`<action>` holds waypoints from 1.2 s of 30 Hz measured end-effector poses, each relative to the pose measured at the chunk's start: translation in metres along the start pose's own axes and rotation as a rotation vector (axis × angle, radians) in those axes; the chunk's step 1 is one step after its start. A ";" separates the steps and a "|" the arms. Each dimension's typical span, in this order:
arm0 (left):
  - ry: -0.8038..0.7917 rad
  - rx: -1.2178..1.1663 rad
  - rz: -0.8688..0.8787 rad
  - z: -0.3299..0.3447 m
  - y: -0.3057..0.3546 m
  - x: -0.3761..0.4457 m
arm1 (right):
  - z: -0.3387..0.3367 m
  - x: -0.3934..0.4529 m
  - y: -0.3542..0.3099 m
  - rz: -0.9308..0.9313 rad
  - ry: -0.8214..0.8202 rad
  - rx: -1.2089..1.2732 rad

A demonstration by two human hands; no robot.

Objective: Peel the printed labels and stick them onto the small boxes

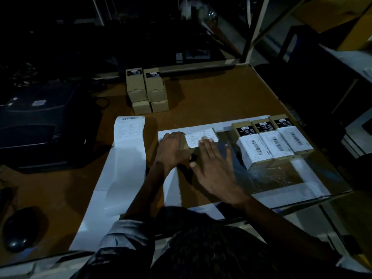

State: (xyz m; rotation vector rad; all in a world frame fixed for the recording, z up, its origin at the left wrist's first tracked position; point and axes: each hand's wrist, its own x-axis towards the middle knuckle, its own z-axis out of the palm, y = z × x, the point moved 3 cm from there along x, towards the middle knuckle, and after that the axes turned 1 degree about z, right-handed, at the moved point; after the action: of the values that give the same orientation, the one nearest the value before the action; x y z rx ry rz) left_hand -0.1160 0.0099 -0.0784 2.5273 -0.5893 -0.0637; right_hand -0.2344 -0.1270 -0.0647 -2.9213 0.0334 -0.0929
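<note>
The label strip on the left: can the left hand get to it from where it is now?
Probably yes. The left hand holds the box just beside the label strip, and only bare table lies between them.

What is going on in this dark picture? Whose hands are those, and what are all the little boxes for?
There is no machine here, just a person working at a brown table. The one picture comes from a camera worn on the person's head, looking down, so you see their own arms.

The left hand steadies a small cardboard box. The right hand lies flat, its straight fingers pressing a white printed label down onto that box.

To the right stand three boxes that already wear white barcode labels. At the far side is a stack of plain boxes, with no white label showing. On the left a long strip of label paper runs toward the person, next to a dark machine, too dim to tell what it is.
</note>
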 end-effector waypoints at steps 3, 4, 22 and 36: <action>-0.041 -0.015 0.019 -0.003 0.001 -0.004 | -0.003 -0.005 0.006 0.048 0.030 0.091; -0.053 -0.038 0.027 -0.005 0.001 -0.006 | -0.007 -0.005 0.006 0.059 0.072 0.153; -0.026 -0.163 0.090 -0.018 0.039 0.012 | -0.049 0.105 0.067 -0.185 -0.132 0.366; -0.120 -0.020 0.122 -0.017 0.034 0.017 | -0.038 0.107 0.080 -0.190 -0.207 0.452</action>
State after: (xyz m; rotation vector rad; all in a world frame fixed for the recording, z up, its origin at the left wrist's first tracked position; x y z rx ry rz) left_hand -0.1117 -0.0146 -0.0449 2.4755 -0.7848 -0.1773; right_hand -0.1311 -0.2168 -0.0389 -2.4602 -0.2633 0.1531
